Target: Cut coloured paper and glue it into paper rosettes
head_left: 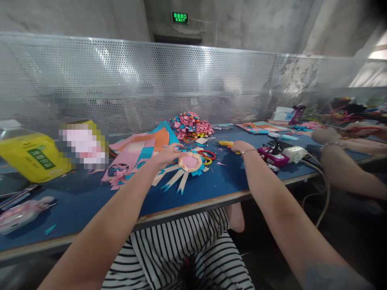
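Note:
A paper rosette with a pink round centre, a peach ring, blue edging and long paper tails lies on the blue table. At its upper left edge, my left hand grips it with bent fingers. My right hand is closed around a yellow tool that looks like a glue gun, its narrow tip pointing left. Red-and-yellow-handled scissors lie just right of the rosette, partly covered by it. Sheets of coloured paper and cut pink scraps are beside my left hand.
A heap of paper rosettes stands behind, against a perforated metal screen. At the right are a purple power strip with cables and another person's hand. A yellow-labelled jug and a pink-white case sit left.

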`<action>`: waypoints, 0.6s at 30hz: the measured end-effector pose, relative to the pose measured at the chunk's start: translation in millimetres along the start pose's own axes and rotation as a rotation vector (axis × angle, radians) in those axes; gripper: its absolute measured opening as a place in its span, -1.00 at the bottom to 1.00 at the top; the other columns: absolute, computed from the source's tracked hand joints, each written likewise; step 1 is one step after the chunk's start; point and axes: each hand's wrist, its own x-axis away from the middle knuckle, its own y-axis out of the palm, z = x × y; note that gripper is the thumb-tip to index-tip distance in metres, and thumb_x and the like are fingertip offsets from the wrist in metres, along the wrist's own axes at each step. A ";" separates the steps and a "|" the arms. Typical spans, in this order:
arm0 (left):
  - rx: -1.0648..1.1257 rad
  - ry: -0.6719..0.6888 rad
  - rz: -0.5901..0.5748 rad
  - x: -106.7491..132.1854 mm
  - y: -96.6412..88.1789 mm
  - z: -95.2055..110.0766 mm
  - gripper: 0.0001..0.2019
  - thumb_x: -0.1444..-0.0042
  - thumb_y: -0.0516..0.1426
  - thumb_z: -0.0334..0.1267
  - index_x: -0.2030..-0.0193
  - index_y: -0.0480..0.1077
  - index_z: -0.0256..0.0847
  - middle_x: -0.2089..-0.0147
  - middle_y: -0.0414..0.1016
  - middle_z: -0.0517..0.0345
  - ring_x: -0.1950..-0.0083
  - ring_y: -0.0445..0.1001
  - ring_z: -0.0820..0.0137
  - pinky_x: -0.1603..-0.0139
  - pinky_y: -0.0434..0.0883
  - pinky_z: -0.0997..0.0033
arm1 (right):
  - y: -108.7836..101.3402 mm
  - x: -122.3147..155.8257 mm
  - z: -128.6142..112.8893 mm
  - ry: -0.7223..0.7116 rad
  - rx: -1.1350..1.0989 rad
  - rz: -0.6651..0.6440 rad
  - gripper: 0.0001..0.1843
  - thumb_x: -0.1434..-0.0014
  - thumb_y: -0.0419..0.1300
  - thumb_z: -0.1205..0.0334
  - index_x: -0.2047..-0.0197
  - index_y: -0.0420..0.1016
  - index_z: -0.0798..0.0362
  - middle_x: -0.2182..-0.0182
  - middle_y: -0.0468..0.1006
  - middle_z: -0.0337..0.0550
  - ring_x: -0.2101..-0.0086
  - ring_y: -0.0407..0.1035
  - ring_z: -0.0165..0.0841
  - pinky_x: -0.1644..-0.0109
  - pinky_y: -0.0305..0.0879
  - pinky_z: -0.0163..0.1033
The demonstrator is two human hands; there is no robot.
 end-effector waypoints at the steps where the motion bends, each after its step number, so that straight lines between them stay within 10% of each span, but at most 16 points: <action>1: -0.116 0.053 0.018 -3.3 0.2 -2.9 -0.52 0.07 0.17 -0.24 -0.04 0.23 -0.17 0.14 0.46 0.04 0.22 0.45 0.39 0.31 0.36 0.47 | 0.6 -1.5 0.6 -0.014 -0.006 0.028 -0.62 -0.07 0.10 0.22 0.07 0.51 0.17 0.19 0.54 0.17 0.17 0.44 -0.12 0.20 0.30 -0.21; 7: -0.792 0.299 0.263 8.6 -8.3 7.9 -0.69 0.03 0.09 -0.16 0.14 0.39 -0.24 0.02 0.45 -0.02 -0.05 0.37 0.22 0.03 0.29 0.38 | -4.7 -2.8 -11.2 -0.161 -0.136 0.219 -0.55 -0.05 0.04 0.36 -0.04 0.37 0.17 0.17 0.51 0.12 0.17 0.40 -0.15 0.19 0.29 -0.20; 11: -0.875 0.146 0.028 48.1 -1.0 12.4 -0.81 0.06 0.10 -0.15 0.43 0.41 -0.22 0.37 0.51 0.11 0.32 0.45 0.33 0.34 0.29 0.43 | -10.9 21.4 -39.0 -0.521 -0.442 0.338 -0.59 -0.07 0.03 0.24 -0.01 0.30 0.12 0.16 0.48 0.01 0.24 0.38 -0.22 0.26 0.27 -0.24; 18: -0.946 0.183 0.273 76.6 37.9 -4.0 -0.76 -0.04 0.08 -0.12 0.34 0.44 -0.27 0.26 0.46 -0.05 0.20 0.44 0.25 0.23 0.30 0.36 | -15.4 55.1 -58.1 -0.738 -0.280 0.302 -0.62 -0.02 0.13 -0.05 0.28 0.32 0.13 0.35 0.46 -0.07 0.37 0.30 -0.33 0.36 0.10 -0.30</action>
